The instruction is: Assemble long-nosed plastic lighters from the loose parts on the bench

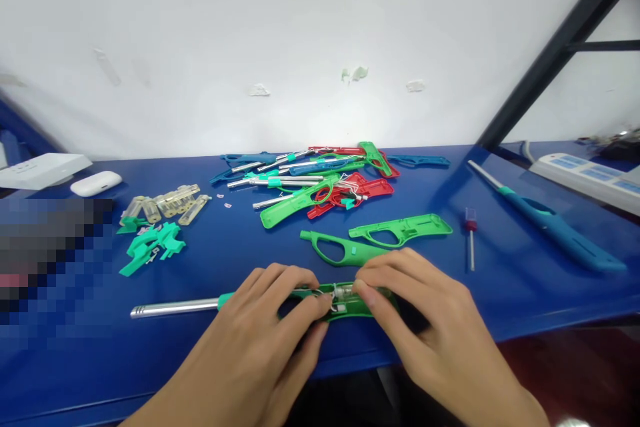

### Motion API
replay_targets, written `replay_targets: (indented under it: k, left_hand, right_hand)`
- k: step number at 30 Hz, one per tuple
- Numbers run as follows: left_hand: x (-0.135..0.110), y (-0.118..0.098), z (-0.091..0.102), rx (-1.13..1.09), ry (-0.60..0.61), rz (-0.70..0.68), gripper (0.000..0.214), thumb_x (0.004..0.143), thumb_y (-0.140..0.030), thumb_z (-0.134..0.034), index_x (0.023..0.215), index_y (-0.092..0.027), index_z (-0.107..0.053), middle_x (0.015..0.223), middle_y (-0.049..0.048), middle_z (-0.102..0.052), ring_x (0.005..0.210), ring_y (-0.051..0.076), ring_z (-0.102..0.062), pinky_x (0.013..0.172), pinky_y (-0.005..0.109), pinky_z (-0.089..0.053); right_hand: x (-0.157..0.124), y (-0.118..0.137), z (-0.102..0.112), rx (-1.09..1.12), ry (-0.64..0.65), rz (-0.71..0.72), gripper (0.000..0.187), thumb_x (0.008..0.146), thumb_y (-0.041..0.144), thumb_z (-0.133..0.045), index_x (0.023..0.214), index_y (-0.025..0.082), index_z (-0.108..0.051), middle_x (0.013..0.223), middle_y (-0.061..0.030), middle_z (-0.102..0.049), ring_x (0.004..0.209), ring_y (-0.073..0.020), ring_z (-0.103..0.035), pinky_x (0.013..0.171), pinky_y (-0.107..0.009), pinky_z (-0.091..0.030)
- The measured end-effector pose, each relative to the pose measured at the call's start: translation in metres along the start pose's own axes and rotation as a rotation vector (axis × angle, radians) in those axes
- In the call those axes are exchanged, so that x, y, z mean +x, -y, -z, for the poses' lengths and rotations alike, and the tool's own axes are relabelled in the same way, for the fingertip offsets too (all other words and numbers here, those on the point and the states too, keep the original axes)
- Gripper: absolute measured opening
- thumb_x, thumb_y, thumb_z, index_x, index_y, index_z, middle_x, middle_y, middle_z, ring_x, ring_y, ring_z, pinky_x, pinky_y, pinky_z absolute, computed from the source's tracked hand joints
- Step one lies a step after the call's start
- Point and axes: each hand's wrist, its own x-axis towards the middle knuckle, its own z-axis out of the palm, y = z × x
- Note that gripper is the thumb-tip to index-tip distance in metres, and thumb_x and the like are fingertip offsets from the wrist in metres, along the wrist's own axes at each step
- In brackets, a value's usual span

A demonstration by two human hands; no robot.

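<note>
A green lighter half-shell with a long metal tube lies near the front edge of the blue table. My left hand curls its fingers round the shell's left part and holds it down. The fingertips of my right hand pinch small white and metal parts inside the open shell. Just behind my hands lie two empty green shells.
A pile of green, red and teal lighter shells with metal tubes sits mid-table. Clear fuel tanks and green triggers lie left. A small red screwdriver, an assembled teal lighter and a power strip lie right.
</note>
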Motion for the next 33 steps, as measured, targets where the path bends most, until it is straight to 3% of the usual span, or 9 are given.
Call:
replay_targets:
  k: [7,13,19,25,29,33]
  left_hand:
    - [0.001,0.004,0.0,-0.002,-0.052,0.001,0.024,0.103,-0.013,-0.055,0.12,-0.025,-0.066,0.115,0.0049,-0.069,0.1,0.023,-0.065,0.089,0.04,-0.06]
    - [-0.003,0.008,0.002,-0.009,-0.083,0.015,0.028,0.1,-0.014,-0.059,0.123,-0.028,-0.066,0.116,0.0026,-0.072,0.1,0.023,-0.068,0.088,0.041,-0.062]
    - [-0.008,0.006,0.005,0.106,-0.156,0.007,0.041,0.103,-0.02,-0.055,0.143,-0.028,-0.055,0.125,0.0058,-0.072,0.108,0.025,-0.071,0.093,0.041,-0.061]
    - [-0.021,0.012,0.01,0.182,-0.224,0.068,0.039,0.104,-0.024,-0.055,0.142,-0.029,-0.057,0.125,0.0055,-0.072,0.111,0.024,-0.071,0.095,0.038,-0.061]
    - [-0.028,0.024,0.016,0.198,-0.258,0.115,0.036,0.104,-0.026,-0.055,0.14,-0.029,-0.057,0.123,0.0056,-0.073,0.108,0.026,-0.072,0.094,0.043,-0.062]
    - [-0.031,0.03,0.023,0.195,-0.246,0.161,0.033,0.104,-0.026,-0.055,0.137,-0.03,-0.057,0.124,0.0046,-0.072,0.11,0.027,-0.072,0.094,0.046,-0.061]
  right_hand:
    - [0.009,-0.004,0.004,0.007,-0.122,-0.042,0.015,0.106,0.026,-0.06,0.108,0.034,-0.072,0.107,0.0071,-0.076,0.103,-0.015,-0.068,0.09,-0.027,-0.051]
    - [0.038,-0.003,0.006,-0.186,0.038,0.029,0.016,0.103,0.023,-0.066,0.113,0.029,-0.077,0.107,0.0037,-0.081,0.105,-0.0214,-0.067,0.091,-0.035,-0.055]
    - [0.048,-0.009,0.013,-0.37,0.205,0.061,0.025,0.095,0.022,-0.077,0.119,0.027,-0.075,0.113,-0.0023,-0.08,0.107,-0.0291,-0.067,0.094,-0.047,-0.057]
    - [0.046,-0.019,0.017,-0.38,0.194,0.047,0.02,0.099,0.028,-0.073,0.119,0.027,-0.077,0.114,-0.0038,-0.079,0.109,-0.0287,-0.068,0.095,-0.047,-0.057]
    - [0.049,-0.019,0.015,-0.369,0.228,0.108,0.017,0.103,0.03,-0.066,0.116,0.027,-0.078,0.11,-0.0044,-0.08,0.104,-0.0267,-0.069,0.087,-0.043,-0.059]
    - [0.045,-0.022,0.015,-0.43,0.19,0.134,0.021,0.101,0.033,-0.07,0.119,0.028,-0.077,0.114,-0.0056,-0.079,0.103,-0.0279,-0.07,0.091,-0.046,-0.058]
